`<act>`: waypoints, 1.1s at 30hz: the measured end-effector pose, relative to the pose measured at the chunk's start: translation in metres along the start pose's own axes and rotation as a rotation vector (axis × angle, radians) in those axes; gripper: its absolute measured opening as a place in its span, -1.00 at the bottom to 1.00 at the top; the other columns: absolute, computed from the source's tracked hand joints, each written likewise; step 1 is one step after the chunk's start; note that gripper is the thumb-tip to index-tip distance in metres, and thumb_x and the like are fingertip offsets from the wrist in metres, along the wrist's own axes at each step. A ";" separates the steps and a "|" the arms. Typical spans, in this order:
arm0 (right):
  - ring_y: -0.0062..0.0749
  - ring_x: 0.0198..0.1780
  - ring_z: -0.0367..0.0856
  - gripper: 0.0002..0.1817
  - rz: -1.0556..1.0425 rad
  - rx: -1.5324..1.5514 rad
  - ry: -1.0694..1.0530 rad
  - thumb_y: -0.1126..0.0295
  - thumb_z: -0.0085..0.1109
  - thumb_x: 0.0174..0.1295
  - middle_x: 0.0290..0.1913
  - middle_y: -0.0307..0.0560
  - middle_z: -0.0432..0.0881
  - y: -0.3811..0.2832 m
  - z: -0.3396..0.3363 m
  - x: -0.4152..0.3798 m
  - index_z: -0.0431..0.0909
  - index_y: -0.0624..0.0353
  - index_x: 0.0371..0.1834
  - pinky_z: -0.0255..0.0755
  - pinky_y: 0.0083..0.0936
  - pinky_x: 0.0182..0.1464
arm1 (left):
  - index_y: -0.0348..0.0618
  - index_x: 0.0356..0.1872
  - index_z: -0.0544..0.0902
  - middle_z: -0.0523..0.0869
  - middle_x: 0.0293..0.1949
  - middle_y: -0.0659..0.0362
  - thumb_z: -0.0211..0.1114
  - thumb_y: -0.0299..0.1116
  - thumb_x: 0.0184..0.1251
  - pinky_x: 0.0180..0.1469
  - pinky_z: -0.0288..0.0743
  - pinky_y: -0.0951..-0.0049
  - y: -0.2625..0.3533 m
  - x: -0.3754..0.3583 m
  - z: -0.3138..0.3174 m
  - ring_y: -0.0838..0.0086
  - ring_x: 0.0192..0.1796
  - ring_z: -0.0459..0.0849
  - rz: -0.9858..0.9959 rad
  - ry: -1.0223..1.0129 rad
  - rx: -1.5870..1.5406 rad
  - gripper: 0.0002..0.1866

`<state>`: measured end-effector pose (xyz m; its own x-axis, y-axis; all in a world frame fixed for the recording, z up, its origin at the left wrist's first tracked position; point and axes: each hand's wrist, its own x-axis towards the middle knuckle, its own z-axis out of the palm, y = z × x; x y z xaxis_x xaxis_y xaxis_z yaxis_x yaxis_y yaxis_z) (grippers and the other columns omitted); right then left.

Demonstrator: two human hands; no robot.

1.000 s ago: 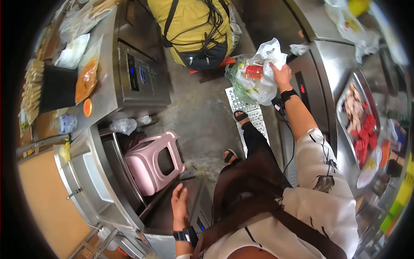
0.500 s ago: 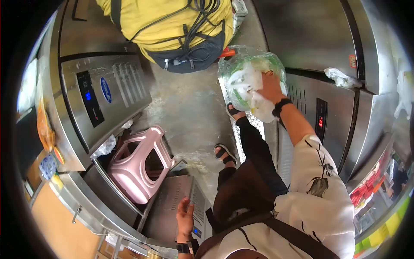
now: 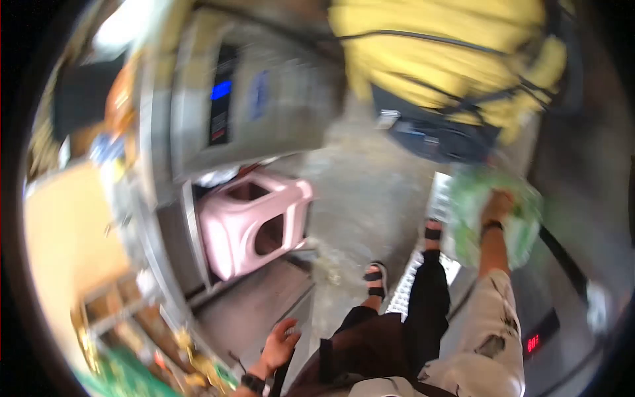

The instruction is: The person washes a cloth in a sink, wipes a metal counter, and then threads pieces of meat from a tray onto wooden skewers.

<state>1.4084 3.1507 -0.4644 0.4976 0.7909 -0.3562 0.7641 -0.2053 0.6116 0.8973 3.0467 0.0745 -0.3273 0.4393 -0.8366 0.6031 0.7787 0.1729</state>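
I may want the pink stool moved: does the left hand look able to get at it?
Probably yes, perhaps with a lean: the left hand looks empty, and nothing visible blocks the way to the pink stool.

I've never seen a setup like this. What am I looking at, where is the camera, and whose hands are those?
There is no robot here: a person works bare-handed, and a camera on their head looks forward and down, past their own sandalled feet, to the floor. The right hand is at a green-tinted plastic bag; blur hides how it grips. The left hand is off to the other side, with nothing visible in it. Around them are a large yellow bag with dark straps, a pink stool and a steel unit with a blue display. The dark, curved edges come from the wide view.
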 end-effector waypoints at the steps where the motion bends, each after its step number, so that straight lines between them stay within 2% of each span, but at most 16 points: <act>1: -0.42 -0.15 0.54 -0.76 -0.222 0.036 0.115 0.21 0.05 0.19 -0.21 -0.21 0.55 0.020 -0.032 -0.010 0.52 -0.02 -0.12 0.40 -0.31 -0.22 | -0.23 0.19 0.41 0.50 0.15 0.03 0.23 -0.36 0.30 0.12 0.46 0.39 0.006 -0.004 -0.001 0.32 0.19 0.50 -0.021 0.007 0.041 -0.55; 3: -0.23 0.19 0.39 -0.30 -0.358 0.213 -0.345 -0.02 0.25 -0.01 0.10 -0.05 0.47 0.042 -0.138 -0.025 0.35 0.06 0.19 0.28 -0.14 0.15 | -0.19 0.21 0.40 0.50 0.16 0.04 0.24 -0.34 0.31 0.13 0.45 0.40 0.032 -0.021 -0.005 0.32 0.17 0.51 -0.076 0.001 0.080 -0.54; 4: -0.14 0.32 0.29 -0.10 -0.320 0.333 -0.224 -0.09 0.32 -0.09 0.23 0.01 0.40 0.055 -0.136 -0.043 0.25 0.09 0.32 0.18 -0.03 0.28 | -0.17 0.21 0.41 0.49 0.16 0.04 0.24 -0.32 0.30 0.14 0.45 0.39 0.047 -0.028 -0.007 0.30 0.17 0.51 -0.093 -0.002 0.079 -0.53; 6: -0.02 0.43 0.07 0.19 -0.325 0.463 -0.309 -0.18 0.39 -0.23 0.39 0.10 0.20 0.069 -0.153 -0.062 0.00 0.16 0.44 0.00 0.05 0.38 | -0.17 0.19 0.42 0.49 0.16 0.04 0.24 -0.31 0.30 0.15 0.44 0.37 0.053 -0.041 -0.005 0.29 0.17 0.51 0.047 0.045 0.050 -0.55; 8: 0.10 0.41 0.09 0.20 -0.298 0.628 -0.270 -0.21 0.40 -0.26 0.40 0.16 0.18 0.100 -0.196 -0.086 0.04 0.20 0.43 0.01 -0.07 0.41 | -0.17 0.18 0.43 0.49 0.17 0.03 0.24 -0.31 0.30 0.16 0.44 0.36 0.064 -0.053 -0.015 0.28 0.18 0.50 0.160 0.087 0.006 -0.55; 10: 0.06 0.39 0.17 0.11 -0.324 0.751 -0.173 -0.21 0.38 -0.21 0.36 0.23 0.23 0.116 -0.196 -0.094 0.14 0.16 0.40 0.07 -0.14 0.40 | -0.17 0.17 0.44 0.48 0.18 0.03 0.24 -0.31 0.30 0.17 0.43 0.35 0.077 -0.070 -0.029 0.27 0.19 0.48 0.216 0.102 -0.056 -0.56; 12: 0.03 0.23 0.41 -0.17 -0.328 0.722 0.080 -0.12 0.31 -0.04 0.16 0.21 0.48 0.130 -0.192 -0.102 0.34 0.11 0.27 0.28 -0.12 0.27 | -0.16 0.16 0.46 0.48 0.19 0.04 0.22 -0.32 0.31 0.18 0.40 0.35 0.079 -0.083 -0.041 0.27 0.17 0.50 0.290 0.153 -0.101 -0.59; 14: -0.01 0.02 0.57 -0.45 -0.488 0.466 -0.402 0.08 0.24 0.08 -0.10 0.08 0.63 0.149 -0.241 -0.097 0.47 0.11 0.11 0.45 -0.16 0.08 | -0.14 0.15 0.48 0.51 0.16 0.07 0.21 -0.31 0.33 0.16 0.39 0.38 0.086 -0.100 -0.061 0.35 0.14 0.50 0.372 0.232 -0.121 -0.61; 16: -0.03 -0.12 0.62 -0.54 -0.734 0.388 -0.143 0.22 0.21 0.10 -0.26 -0.06 0.66 0.151 -0.243 -0.099 0.47 0.12 0.08 0.50 -0.19 -0.01 | -0.13 0.14 0.50 0.53 0.13 0.10 0.21 -0.30 0.33 0.14 0.39 0.41 0.075 -0.104 -0.081 0.42 0.12 0.49 0.369 0.253 -0.245 -0.62; 17: 0.03 -0.01 0.58 -0.47 -0.729 0.500 -0.245 0.26 0.21 0.09 -0.13 0.05 0.64 0.154 -0.264 -0.102 0.41 0.16 0.16 0.45 -0.20 0.09 | -0.13 0.14 0.51 0.54 0.11 0.11 0.21 -0.29 0.33 0.13 0.39 0.42 0.066 -0.105 -0.092 0.45 0.11 0.49 0.363 0.261 -0.305 -0.63; 20: 0.09 0.09 0.50 -0.48 -0.623 1.090 0.083 0.22 0.21 0.12 -0.01 0.19 0.58 0.157 -0.330 -0.143 0.45 0.23 0.13 0.38 -0.22 0.18 | -0.11 0.15 0.51 0.57 0.06 0.13 0.21 -0.31 0.34 0.13 0.37 0.46 0.045 -0.117 -0.132 0.51 0.10 0.47 0.289 0.351 -0.432 -0.63; 22: 0.11 0.07 0.50 -0.49 -0.752 1.079 0.273 0.16 0.30 0.04 -0.11 0.22 0.59 0.134 -0.360 -0.149 0.54 0.32 -0.03 0.38 -0.21 0.13 | -0.18 0.18 0.48 0.57 0.05 0.11 0.19 -0.33 0.33 0.15 0.35 0.48 0.031 -0.126 -0.156 0.49 0.10 0.48 0.228 0.410 -0.493 -0.60; 24: 0.10 0.01 0.53 -0.51 -0.917 1.055 0.243 0.11 0.33 0.03 -0.14 0.21 0.59 0.127 -0.448 -0.175 0.58 0.32 -0.13 0.40 -0.19 0.07 | -0.23 0.19 0.46 0.57 0.07 0.11 0.19 -0.34 0.33 0.16 0.35 0.48 0.006 -0.128 -0.174 0.48 0.11 0.49 0.235 0.468 -0.594 -0.58; 26: 0.07 -0.06 0.55 -0.54 -0.988 1.060 0.044 0.13 0.30 0.07 -0.16 0.19 0.59 0.119 -0.560 -0.216 0.58 0.32 -0.14 0.43 -0.20 -0.01 | -0.28 0.18 0.46 0.57 0.09 0.07 0.21 -0.33 0.31 0.18 0.34 0.46 -0.020 -0.125 -0.188 0.42 0.13 0.50 0.238 0.504 -0.694 -0.55; 31: 0.03 -0.05 0.53 -0.61 -1.344 1.319 0.625 0.20 0.24 0.14 -0.14 0.15 0.57 0.046 -0.766 -0.294 0.53 0.31 -0.12 0.43 -0.28 -0.03 | -0.25 0.17 0.48 0.59 0.07 0.02 0.23 -0.35 0.31 0.18 0.36 0.45 -0.063 -0.112 -0.236 0.40 0.13 0.52 0.243 0.524 -0.874 -0.58; 33: 0.03 0.05 0.47 -0.54 -1.323 1.132 0.618 0.22 0.23 0.14 -0.02 0.19 0.52 0.011 -0.827 -0.303 0.46 0.32 0.00 0.39 -0.25 0.06 | -0.24 0.17 0.48 0.59 0.05 0.03 0.22 -0.37 0.31 0.17 0.37 0.50 -0.075 -0.109 -0.257 0.43 0.12 0.53 0.246 0.548 -0.902 -0.59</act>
<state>0.9264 3.3852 0.2345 -0.5866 0.7572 0.2875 0.4894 0.6142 -0.6191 0.7008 3.0558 0.2867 -0.6862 0.5945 -0.4192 0.0128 0.5861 0.8101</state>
